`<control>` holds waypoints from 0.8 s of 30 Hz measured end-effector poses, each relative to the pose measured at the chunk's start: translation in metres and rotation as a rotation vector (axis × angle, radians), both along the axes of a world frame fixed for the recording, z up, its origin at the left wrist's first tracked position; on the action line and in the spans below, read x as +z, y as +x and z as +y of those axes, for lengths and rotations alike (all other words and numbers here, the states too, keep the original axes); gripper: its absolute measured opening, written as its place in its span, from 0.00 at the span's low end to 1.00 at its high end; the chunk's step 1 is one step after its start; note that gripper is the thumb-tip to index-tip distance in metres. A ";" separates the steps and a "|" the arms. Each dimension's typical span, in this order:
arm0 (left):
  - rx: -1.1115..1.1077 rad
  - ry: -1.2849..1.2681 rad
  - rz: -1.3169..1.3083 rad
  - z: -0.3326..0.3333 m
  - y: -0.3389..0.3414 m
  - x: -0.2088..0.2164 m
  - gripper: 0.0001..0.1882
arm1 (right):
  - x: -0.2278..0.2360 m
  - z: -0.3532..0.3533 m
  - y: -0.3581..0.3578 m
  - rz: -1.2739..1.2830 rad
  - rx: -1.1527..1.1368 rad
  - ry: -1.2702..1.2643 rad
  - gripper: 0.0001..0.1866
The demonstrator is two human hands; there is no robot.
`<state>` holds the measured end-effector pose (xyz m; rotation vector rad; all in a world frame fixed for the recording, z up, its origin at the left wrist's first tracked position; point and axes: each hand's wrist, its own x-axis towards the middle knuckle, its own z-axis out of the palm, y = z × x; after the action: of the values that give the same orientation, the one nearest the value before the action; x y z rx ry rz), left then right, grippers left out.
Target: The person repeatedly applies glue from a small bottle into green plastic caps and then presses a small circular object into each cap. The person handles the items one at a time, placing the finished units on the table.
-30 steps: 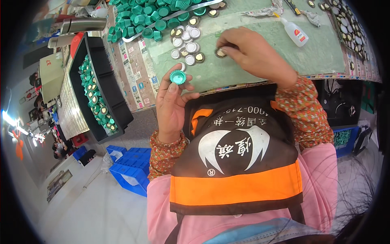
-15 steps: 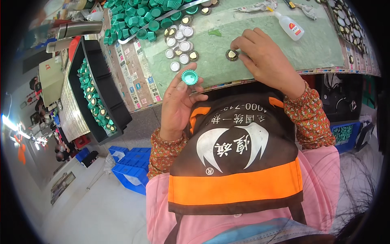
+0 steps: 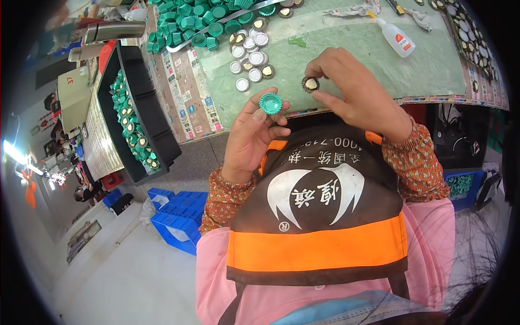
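Note:
Near the table's front edge, my left hand (image 3: 250,132) pinches a green fluted cap (image 3: 270,103), its hollow side facing up. Just to its right, my right hand (image 3: 355,92) holds a dark fluted cap (image 3: 310,84) with a cream-coloured piece inside, between thumb and fingers. The two caps are a short way apart. Beyond my left hand, several loose caps (image 3: 242,84), some with white round faces and others dark with cream pieces, lie on the green mat (image 3: 346,40).
A heap of green fluted caps (image 3: 187,23) fills the far left. Left of the table stands a black bin (image 3: 142,103) with green caps. A white glue bottle (image 3: 398,39) lies at the far right, near a tray of dark caps (image 3: 471,38). Blue crates (image 3: 176,219) sit on the floor.
The dark cap has moved with my right hand towards me and nearer the green cap. My left hand still holds the green cap. The whole view has shifted slightly.

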<state>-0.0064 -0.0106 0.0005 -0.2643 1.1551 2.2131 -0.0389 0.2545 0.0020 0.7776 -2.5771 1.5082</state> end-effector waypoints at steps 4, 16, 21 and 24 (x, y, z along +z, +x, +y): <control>-0.018 0.028 0.000 0.001 0.003 -0.006 0.29 | 0.018 -0.022 0.015 -0.049 0.007 -0.110 0.15; -0.045 -0.056 0.020 0.009 0.008 -0.002 0.25 | 0.018 -0.049 0.032 0.040 -0.078 -0.021 0.15; -0.052 -0.079 0.028 0.010 0.010 -0.002 0.25 | 0.018 -0.049 0.033 0.054 -0.084 -0.017 0.15; -0.052 -0.075 0.023 0.010 0.011 -0.002 0.25 | 0.020 -0.049 0.033 0.046 -0.070 -0.009 0.15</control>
<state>0.0043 -0.0009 -0.0017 -0.2375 1.2451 2.1357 -0.0056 0.2060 0.0217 0.7042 -2.5344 1.4637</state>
